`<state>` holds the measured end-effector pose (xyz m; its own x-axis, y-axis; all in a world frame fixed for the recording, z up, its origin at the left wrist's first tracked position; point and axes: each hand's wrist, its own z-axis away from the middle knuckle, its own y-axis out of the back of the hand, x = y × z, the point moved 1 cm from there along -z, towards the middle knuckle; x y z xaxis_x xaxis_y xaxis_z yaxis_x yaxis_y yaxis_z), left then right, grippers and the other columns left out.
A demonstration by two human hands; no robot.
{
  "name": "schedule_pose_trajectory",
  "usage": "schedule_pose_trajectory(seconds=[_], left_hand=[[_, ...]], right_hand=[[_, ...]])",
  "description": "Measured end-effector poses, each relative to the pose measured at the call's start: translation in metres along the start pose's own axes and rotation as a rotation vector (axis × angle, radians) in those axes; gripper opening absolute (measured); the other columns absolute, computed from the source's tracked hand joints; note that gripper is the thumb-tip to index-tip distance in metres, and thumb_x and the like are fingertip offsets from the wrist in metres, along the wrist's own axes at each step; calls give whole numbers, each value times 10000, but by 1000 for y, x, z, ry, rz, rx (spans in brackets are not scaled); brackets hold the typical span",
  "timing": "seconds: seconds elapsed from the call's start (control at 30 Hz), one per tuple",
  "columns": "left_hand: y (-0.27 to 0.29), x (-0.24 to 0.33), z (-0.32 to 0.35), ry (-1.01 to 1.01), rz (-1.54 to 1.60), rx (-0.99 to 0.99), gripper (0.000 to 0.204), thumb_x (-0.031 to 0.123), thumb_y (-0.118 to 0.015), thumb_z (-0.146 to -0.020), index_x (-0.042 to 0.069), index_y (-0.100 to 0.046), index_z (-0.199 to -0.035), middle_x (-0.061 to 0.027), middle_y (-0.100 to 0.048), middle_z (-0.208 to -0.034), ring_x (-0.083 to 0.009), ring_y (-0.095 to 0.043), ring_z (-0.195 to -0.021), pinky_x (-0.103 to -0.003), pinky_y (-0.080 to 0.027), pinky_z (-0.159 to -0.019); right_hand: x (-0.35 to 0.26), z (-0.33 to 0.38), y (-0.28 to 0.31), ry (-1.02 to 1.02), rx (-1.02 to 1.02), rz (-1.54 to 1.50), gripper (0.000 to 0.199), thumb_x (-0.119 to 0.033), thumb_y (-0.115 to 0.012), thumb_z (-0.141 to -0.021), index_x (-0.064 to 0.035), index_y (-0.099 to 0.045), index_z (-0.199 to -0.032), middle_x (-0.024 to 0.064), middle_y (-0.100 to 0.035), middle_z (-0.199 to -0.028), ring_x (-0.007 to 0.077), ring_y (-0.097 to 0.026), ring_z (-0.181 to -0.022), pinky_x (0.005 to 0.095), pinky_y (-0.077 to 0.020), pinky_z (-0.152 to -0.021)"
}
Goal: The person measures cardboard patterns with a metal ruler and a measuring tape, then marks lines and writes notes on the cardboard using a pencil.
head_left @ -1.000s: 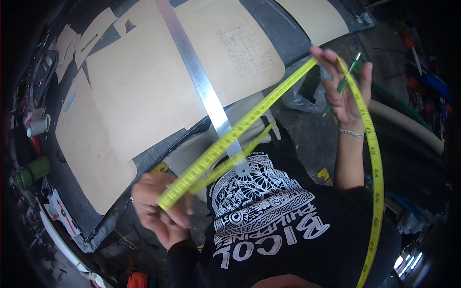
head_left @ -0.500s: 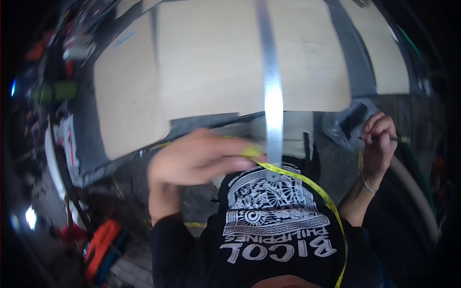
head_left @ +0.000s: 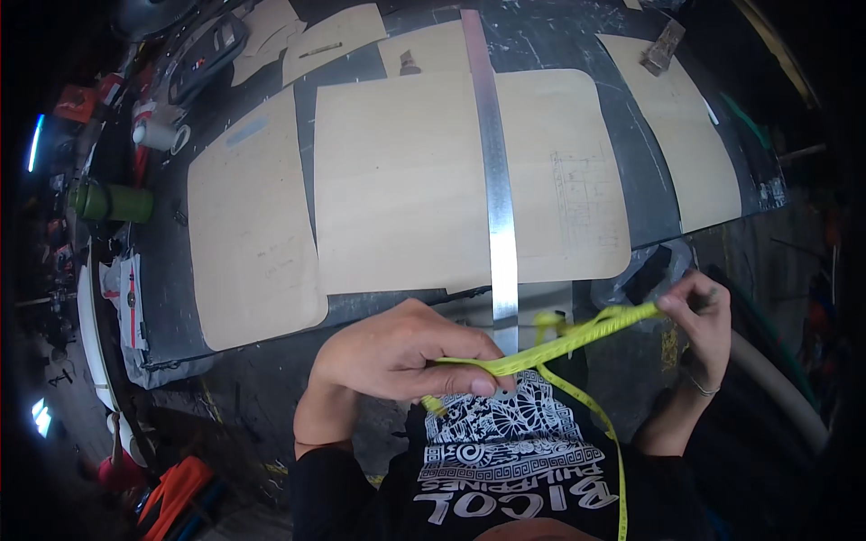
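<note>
My left hand (head_left: 410, 352) pinches a yellow soft measuring tape (head_left: 577, 341) between thumb and fingers, in front of my body. At the right, my right hand (head_left: 700, 320) grips the tape too, thumb against fingers. The tape stretches between both hands in overlapping strands, and one length hangs down over my black shirt. A long steel ruler (head_left: 498, 189) lies across a large tan paper sheet (head_left: 397, 189). Its near end juts past the table edge toward me, partly behind the tape and my left hand. Faint pencil lines show on the sheet's right part.
More tan sheets lie on the dark table (head_left: 640, 153), including a left sheet (head_left: 253, 234) and a right sheet (head_left: 681, 135) bearing a small block (head_left: 663, 48). A green bottle (head_left: 113, 202) and a white cup (head_left: 155, 134) are at the left. A plastic bag (head_left: 645, 275) hangs by the near edge.
My right hand, apart from the tape before, now grips it. The tape has gone from a loose curve to a stretch between both hands. The view has shifted, showing more of the table's far side.
</note>
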<state>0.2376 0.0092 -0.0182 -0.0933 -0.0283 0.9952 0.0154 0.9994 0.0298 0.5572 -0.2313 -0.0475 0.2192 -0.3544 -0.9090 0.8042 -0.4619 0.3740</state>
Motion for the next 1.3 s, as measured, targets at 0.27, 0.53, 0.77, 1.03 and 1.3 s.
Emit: schedule_pose_trajectory(seconds=[0.27, 0.53, 0.77, 1.03, 1.3], left_hand=[[-24, -16, -44, 259, -525, -47, 227, 281, -714, -985, 129, -750, -1151, -77, -778, -1003, -305, -751, -808, -405, -598, -728], [-6, -40, -44, 228, -536, 229, 140, 135, -817, -897, 48, -788, -1003, -92, -750, -869, -247, -719, -756, -336, -543, -685], [-16, -45, -56, 134, -594, 409, 151, 99, -821, -889, 24, -764, -1007, -71, -709, -840, -193, -665, -706, -299, -526, -671], [-10, -78, -45, 248, -1072, 533, 621, 250, -871, -820, 77, -632, -1366, -114, -638, -1320, -340, -580, -1226, -460, -485, -993], [-6, -80, -44, 217, -1075, 568, 374, 154, -812, -869, 57, -744, -1224, -106, -680, -1187, -312, -626, -1090, -426, -515, -918]], right_hand=[[-44, -15, -68, 474, -241, -153, 268, -80, -838, -839, -13, -790, -1093, 155, -724, -1267, 220, -740, -1007, 336, -620, -818], [-17, -30, -81, 266, -350, 92, 413, -214, -893, -848, -60, -766, -1210, 42, -784, -898, 88, -714, -664, 237, -530, -561], [-31, -37, -105, 249, -465, 43, 380, -160, -842, -904, -46, -756, -1257, 49, -780, -979, 115, -725, -894, 277, -590, -789], [-8, -70, -101, 242, -145, 497, 270, -279, -727, -981, -33, -799, -1064, 160, -651, -672, 219, -639, -585, 368, -491, -602], [-2, -66, -94, 192, -108, 451, 255, -250, -754, -953, -43, -793, -1096, 137, -659, -703, 220, -629, -587, 367, -505, -607]])
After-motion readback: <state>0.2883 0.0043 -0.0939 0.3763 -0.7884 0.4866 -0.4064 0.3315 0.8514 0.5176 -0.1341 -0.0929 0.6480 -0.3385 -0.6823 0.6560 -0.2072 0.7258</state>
